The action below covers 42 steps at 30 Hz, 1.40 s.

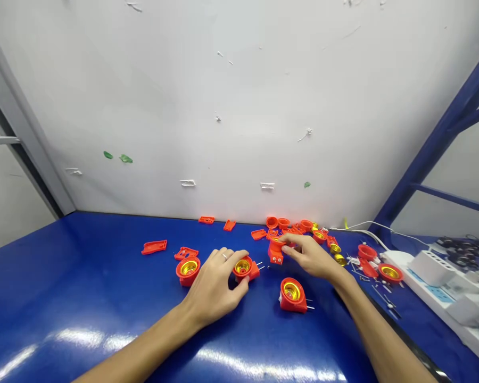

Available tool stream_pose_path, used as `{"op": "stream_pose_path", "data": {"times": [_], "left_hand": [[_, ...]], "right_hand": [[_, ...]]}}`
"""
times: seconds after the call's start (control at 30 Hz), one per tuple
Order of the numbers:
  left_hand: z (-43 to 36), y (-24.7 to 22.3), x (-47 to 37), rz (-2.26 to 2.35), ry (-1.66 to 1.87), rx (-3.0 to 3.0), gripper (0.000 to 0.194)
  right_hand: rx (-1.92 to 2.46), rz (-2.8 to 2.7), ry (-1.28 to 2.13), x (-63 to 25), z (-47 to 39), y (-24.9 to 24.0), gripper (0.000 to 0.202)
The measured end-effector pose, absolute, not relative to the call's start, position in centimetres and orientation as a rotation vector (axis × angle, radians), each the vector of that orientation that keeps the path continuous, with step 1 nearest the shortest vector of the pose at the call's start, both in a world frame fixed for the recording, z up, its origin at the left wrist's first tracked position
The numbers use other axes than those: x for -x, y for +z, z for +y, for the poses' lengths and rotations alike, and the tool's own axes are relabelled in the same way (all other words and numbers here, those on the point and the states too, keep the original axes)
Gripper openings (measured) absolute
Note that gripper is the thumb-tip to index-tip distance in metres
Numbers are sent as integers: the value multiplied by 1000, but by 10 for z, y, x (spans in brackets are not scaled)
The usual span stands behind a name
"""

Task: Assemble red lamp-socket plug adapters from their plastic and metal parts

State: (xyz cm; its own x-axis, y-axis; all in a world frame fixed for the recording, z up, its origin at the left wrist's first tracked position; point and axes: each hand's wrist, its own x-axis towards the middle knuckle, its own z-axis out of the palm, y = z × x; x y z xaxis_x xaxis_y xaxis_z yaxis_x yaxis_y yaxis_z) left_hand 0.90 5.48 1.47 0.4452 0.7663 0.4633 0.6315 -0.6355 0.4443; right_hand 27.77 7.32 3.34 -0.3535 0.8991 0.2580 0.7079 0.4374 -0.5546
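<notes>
My left hand [219, 282] is closed round a red lamp socket [243, 267] with a gold threaded inside, its metal prongs pointing right. In the fingers of my right hand [309, 255] is another red lamp socket [275, 251], its end with two metal contacts facing me. A third red socket [292, 295] lies on the blue table [135, 308] in front of my right hand, prongs to the right. Left of my left hand sits a further red socket [188, 269], partly hidden by the hand. A flat red cover [186, 253] lies just behind it.
Loose red covers [154, 247] lie along the back. Red shells [283, 223] and gold threaded sleeves [340, 259] are heaped at the back right. Further right are another red piece with a gold sleeve [390, 273], thin metal bits and a white power strip [431, 290] with cables.
</notes>
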Motion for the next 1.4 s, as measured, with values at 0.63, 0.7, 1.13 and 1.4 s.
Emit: {"op": "stream_pose_path", "data": {"times": [0.63,0.7,1.13,1.4], "left_hand": [[55,32,-7,476,844,-1888,32],[54,32,-7,460,857,-1867,31],[61,19,-5,613,1055,-1950,30],[59,19,-5,705,1083,-2092,26]], "right_hand": [[1597,-2205,117,-277,79,15,30],[1591,-2191,71,-279,77,18,29],[975,-2294,-273,-237,13,56,15],[913,-2365,-546,-238,11,55,24]]}}
